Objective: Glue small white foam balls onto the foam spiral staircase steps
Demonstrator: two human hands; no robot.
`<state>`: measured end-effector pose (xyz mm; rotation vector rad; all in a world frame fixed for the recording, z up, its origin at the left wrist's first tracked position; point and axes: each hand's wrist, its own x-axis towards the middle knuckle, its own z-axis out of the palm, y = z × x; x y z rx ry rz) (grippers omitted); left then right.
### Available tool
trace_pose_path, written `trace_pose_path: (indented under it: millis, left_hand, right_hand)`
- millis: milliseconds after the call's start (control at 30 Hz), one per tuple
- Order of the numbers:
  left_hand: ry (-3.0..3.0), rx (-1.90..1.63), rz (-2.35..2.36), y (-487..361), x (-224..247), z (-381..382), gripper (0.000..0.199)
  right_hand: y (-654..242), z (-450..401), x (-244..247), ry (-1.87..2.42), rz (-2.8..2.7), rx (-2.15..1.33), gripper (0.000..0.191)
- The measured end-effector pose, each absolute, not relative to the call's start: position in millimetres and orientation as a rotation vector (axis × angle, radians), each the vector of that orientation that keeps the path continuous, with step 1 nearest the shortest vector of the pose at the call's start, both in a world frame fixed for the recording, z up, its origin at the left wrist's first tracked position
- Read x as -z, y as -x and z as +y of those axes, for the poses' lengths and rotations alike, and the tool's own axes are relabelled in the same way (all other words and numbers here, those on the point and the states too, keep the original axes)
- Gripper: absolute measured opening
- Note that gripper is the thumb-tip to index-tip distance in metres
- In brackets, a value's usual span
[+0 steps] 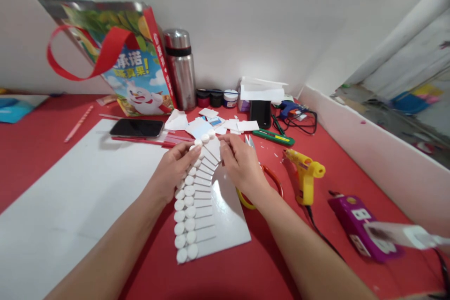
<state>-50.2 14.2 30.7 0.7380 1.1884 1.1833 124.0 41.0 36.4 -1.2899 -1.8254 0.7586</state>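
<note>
Forearms flank the white card, long axis running nearward; left hand clamps its far outer edge, right hand meets the inner, grip unclear.

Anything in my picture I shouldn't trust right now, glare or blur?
Head view: glare washes out part of the white board's bare glossy face; head view: the purple box at right looks smeared; head view: a pixelated patch covers the top left corner, hiding what's there.
</note>
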Motion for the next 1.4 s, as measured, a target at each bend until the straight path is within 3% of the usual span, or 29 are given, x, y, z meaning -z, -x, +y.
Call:
trace_pose_path:
  millis: [300, 767, 900, 1000, 1133, 1400]
  left_hand:
    - [-0.754, -1.127, 1.166, 52, -31, 15, 0.037]
    - [-0.876, -1.149, 1.216, 49, -29, 8, 0.045]
    - [-1.148, -1.208, 1.466, 69, -31, 21, 0.040]
    - [-1.683, -1.208, 1.902, 95, -37, 46, 0.026]
    - [-2.420, -0.363, 2.120, 119, -47, 87, 0.034]
    - [-2.712, 0.279, 1.888, 113, -37, 122, 0.028]
  right_hand:
    - [-124, 43, -34, 1.293, -1.825, -0.735, 0.029]
    - [-127, 44, -39, 1.342, -1.811, -0.798, 0.032]
    - [-130, 46, -41, 1.358, -1.730, -0.734, 0.032]
    - [-132, 47, -42, 1.356, -1.672, -0.700, 0.031]
    - [-134, 48, -41, 1.339, -1.653, -0.693, 0.032]
    - [-138, 50, -39, 1.323, -1.674, -0.631, 0.033]
